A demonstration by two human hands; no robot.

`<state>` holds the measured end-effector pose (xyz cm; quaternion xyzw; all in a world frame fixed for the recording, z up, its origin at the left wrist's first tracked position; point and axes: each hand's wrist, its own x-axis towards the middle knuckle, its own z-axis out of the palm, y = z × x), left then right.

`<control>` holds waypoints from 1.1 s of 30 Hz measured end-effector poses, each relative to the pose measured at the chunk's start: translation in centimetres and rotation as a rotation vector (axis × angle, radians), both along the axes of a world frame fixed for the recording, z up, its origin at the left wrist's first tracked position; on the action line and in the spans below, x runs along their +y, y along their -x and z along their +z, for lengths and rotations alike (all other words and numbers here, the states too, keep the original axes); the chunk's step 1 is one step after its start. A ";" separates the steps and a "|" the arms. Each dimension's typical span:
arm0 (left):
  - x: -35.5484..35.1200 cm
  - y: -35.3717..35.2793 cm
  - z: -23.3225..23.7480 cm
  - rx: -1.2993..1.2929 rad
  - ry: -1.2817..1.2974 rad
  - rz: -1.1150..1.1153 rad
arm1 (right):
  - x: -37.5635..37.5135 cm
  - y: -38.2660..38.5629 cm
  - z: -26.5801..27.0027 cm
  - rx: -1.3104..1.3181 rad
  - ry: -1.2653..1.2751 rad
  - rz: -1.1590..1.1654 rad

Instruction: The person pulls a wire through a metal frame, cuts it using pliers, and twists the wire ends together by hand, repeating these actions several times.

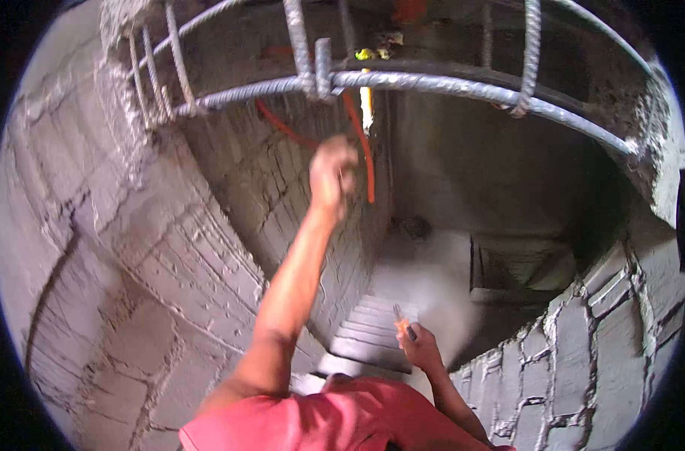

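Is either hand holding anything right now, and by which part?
The right hand grips a metal-tipped tool with orange-and-black handles, apparently pliers, by its handle end. The left hand is too blurred to tell.

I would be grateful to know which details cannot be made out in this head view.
All in the head view:
- Whether the left hand holds anything: motion blur.
- The exact type of the tool in the right hand: too small, partly covered by fingers.
- Details inside the dark recess: deep shadow.
- The person's feet: hidden below the red shirt.
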<state>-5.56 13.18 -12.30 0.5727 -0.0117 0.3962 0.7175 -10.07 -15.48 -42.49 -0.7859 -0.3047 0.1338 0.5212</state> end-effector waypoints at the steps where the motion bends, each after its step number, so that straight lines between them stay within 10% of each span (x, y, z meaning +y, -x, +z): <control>1: 0.4 0.3 2.6 -0.072 -0.006 -0.049 | -0.1 -0.1 1.3 0.047 -0.030 0.014; 12: 0.1 -2.6 10.0 -0.413 -0.079 -0.450 | 3.4 1.1 8.6 0.070 0.038 -0.095; 18: 0.7 -3.5 9.6 -0.297 -0.070 -0.314 | 5.8 1.2 12.6 0.346 -0.430 -0.129; 20: 2.1 -3.4 9.8 -0.406 -0.099 -0.792 | 6.7 1.8 15.9 0.347 -0.604 -0.114; 22: -0.4 -6.3 9.8 -0.863 0.027 -0.389 | 7.3 1.6 17.7 0.258 -0.727 -0.104; 24: -0.1 -6.8 9.5 -0.813 0.088 -0.523 | 8.0 1.7 20.4 0.179 -0.738 -0.136; 26: -0.3 -6.4 10.1 -0.838 -0.096 -0.197 | 8.9 1.9 22.9 0.117 -0.721 -0.171; 33: 0.6 -9.1 9.5 -0.861 0.040 -0.531 | 12.5 1.7 28.6 0.057 -0.759 -0.082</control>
